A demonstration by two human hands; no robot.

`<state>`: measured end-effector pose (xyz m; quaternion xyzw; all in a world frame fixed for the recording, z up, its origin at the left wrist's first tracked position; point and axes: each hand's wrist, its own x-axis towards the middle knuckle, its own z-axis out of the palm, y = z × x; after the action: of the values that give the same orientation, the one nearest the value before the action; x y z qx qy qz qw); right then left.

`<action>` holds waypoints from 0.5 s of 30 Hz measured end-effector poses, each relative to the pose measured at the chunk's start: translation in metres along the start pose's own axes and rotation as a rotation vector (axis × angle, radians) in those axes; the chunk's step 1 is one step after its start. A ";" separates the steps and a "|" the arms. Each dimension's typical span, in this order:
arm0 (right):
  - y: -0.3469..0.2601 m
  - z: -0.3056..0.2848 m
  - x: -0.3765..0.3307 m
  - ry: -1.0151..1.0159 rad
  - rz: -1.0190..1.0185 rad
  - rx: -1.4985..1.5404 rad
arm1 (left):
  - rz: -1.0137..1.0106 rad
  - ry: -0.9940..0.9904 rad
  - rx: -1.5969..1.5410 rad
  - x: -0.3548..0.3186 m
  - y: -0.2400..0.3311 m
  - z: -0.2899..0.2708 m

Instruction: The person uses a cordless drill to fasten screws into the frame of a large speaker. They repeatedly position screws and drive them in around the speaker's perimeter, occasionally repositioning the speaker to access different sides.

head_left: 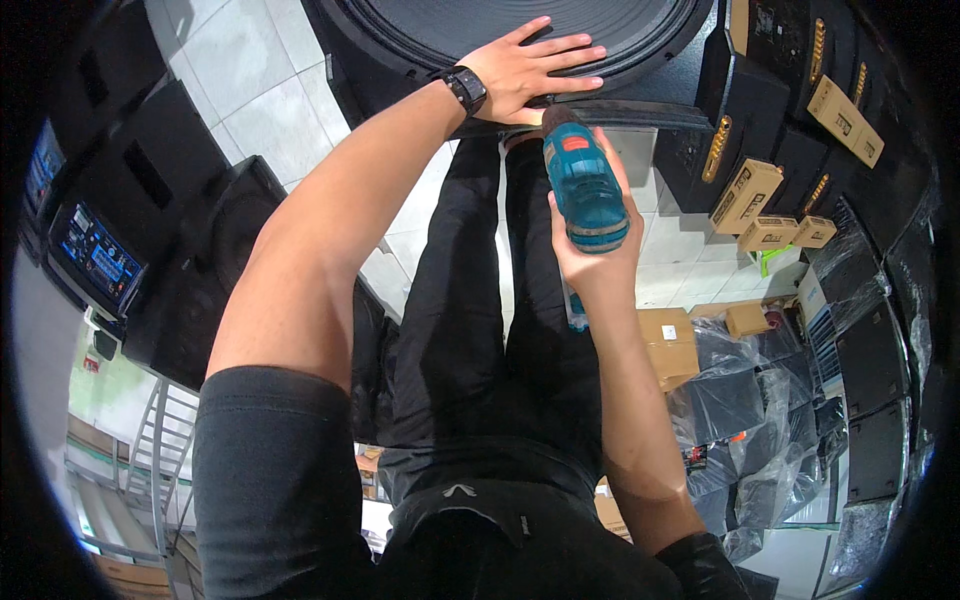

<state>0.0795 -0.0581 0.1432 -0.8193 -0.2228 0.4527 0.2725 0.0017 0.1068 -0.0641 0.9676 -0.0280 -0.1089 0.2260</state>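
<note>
Seen from the head camera, the person's left hand (pixel 528 72) lies flat, fingers spread, on the rim of a large round black loudspeaker cone (pixel 520 30) at the top centre of the frame; it presses down and grips nothing. A black wristwatch (pixel 465 90) sits on that wrist. Just below, the right hand (pixel 590 245) is wrapped tight around a teal cordless drill (pixel 585 185), its nose pointing up at the black speaker cabinet's edge (pixel 640 105) right beside the left hand's thumb. Whether the bit touches the cabinet cannot be told. The person's black trousers (pixel 480 300) fill the middle. Tan cardboard boxes (pixel 745 195) rest on dark cabinets at the upper right, and plastic-wrapped black speaker boxes (pixel 730 400) crowd the lower right. Pale floor tiles (pixel 250 90) show at the upper left.
</note>
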 end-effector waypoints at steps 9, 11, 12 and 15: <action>0.014 -0.005 0.012 0.079 -0.081 -0.052 | -0.013 -0.037 0.030 0.000 0.001 -0.004; 0.012 -0.008 0.014 0.060 -0.071 -0.100 | -0.018 -0.034 0.035 0.000 0.002 -0.004; 0.011 -0.009 0.014 0.052 -0.041 -0.095 | -0.021 -0.029 0.040 -0.001 0.002 -0.004; 0.007 -0.009 0.014 0.049 -0.016 -0.118 | -0.026 -0.024 0.043 -0.001 0.002 -0.002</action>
<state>0.0949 -0.0568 0.1337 -0.8429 -0.2490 0.4164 0.2326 0.0012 0.1056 -0.0611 0.9712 -0.0205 -0.1227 0.2032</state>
